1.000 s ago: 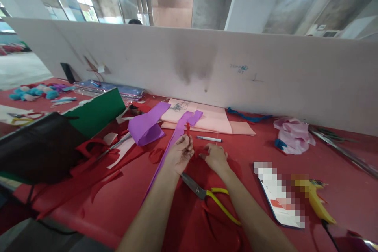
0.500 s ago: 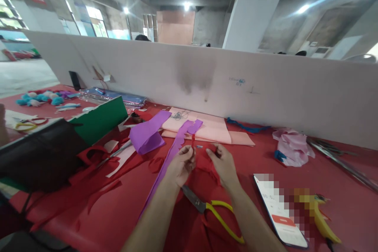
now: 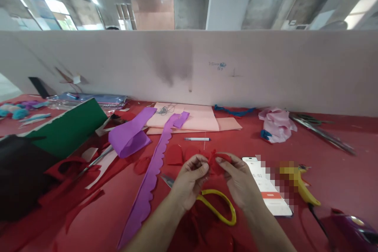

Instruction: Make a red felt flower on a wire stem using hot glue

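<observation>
My left hand (image 3: 190,179) is closed, thumb against fingers, on a small red fabric piece (image 3: 217,161). My right hand (image 3: 238,177) pinches the right side of the same red piece, close beside the left. A thin pale stick or thread (image 3: 204,141) rises just above the left fingertips; whether it is held I cannot tell. Below the hands lie scissors with yellow handles (image 3: 234,214), partly covered by the left hand. Red cut pieces with rounded tops (image 3: 175,155) lie just beyond the hands, near a white pen (image 3: 196,139).
A scalloped purple strip (image 3: 153,173) runs along the left. Pink sheets (image 3: 201,118) lie at the back, before a white partition (image 3: 124,63). On the right are a phone (image 3: 276,204), a yellow glue-gun-like tool (image 3: 307,193) and crumpled pink cloth (image 3: 276,126).
My hands have come together on the red piece; earlier the left held up a narrow red strip and the right was apart. The view has shifted right, and the pen shows more fully.
</observation>
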### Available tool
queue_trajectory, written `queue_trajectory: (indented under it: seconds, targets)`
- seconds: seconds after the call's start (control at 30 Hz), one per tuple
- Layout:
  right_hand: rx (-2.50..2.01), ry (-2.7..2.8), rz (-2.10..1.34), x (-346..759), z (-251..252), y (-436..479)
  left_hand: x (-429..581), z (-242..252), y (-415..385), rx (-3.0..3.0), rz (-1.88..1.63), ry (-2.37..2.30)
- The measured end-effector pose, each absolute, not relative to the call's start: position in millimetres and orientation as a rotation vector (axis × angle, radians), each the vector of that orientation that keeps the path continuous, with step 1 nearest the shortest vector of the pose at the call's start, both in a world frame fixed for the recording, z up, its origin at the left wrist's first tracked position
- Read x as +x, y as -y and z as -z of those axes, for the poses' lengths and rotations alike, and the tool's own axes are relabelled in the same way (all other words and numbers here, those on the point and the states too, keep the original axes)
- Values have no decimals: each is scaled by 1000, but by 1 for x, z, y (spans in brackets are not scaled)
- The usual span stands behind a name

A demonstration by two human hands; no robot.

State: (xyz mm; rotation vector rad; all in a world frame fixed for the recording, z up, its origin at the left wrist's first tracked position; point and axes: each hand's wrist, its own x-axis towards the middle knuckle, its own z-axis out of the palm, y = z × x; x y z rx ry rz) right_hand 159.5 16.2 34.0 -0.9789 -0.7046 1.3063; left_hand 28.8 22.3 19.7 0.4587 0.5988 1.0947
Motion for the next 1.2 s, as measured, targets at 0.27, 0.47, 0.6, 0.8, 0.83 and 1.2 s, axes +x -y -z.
queue_trajectory:
  seconds: [0.27, 0.47, 0.6, 0.8, 0.83, 1.2]
  targets:
    - [-1003, 825, -1330, 171, -37, -14, 29, -18, -25, 489, -1059, -663]
    - [-1014, 870, -1320, 171, -43, -12, 31, -18, -22, 487, -1060, -728]
    - [-1032, 905, -1275, 172, -43, -11, 35, -17, -22, 467, -1077, -747]
    - [-1044, 925, -1236, 173, -39, -9, 37, -15, -23, 466, -1107, -736]
    - [-1043, 922, -1239, 173, -39, -9, 37, -15, -23, 470, -1110, -733]
    - [-1023, 916, -1205, 165, -39, -3, 36, -11, -24, 515, -1133, -667]
